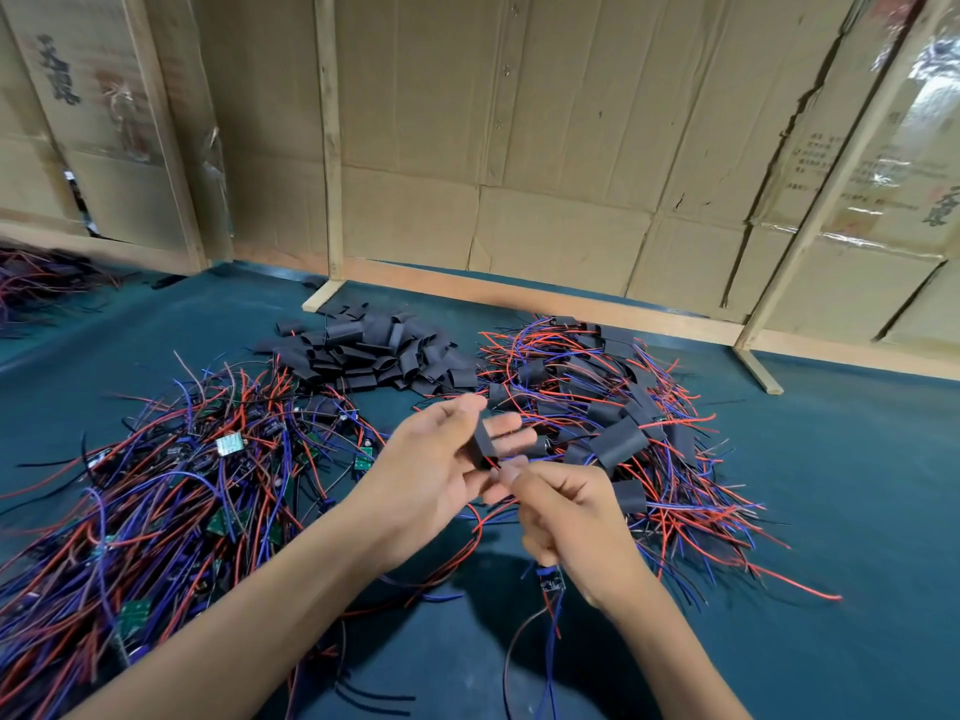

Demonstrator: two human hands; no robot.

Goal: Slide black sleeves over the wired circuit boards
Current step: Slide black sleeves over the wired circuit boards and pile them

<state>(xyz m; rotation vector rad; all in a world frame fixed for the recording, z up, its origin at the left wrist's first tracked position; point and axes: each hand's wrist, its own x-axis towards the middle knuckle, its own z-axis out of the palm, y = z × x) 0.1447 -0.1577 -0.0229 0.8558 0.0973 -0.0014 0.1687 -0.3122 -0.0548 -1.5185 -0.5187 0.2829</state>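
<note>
My left hand (436, 459) holds a short black sleeve (482, 443) between thumb and fingers, above the blue mat. My right hand (566, 511) pinches red and blue wires right at the sleeve's lower opening. The small circuit board (548, 583) on those wires hangs below my right hand, outside the sleeve. A heap of loose black sleeves (374, 356) lies at the back centre. Bare wired boards (171, 491) are piled on the left. Boards covered with sleeves (613, 423) are piled on the right.
The blue mat (831, 459) covers the table. Cardboard walls on wooden frames (519, 148) close off the back, with wooden feet (758, 374) reaching onto the mat. Another bundle of wires (36, 283) lies at the far left.
</note>
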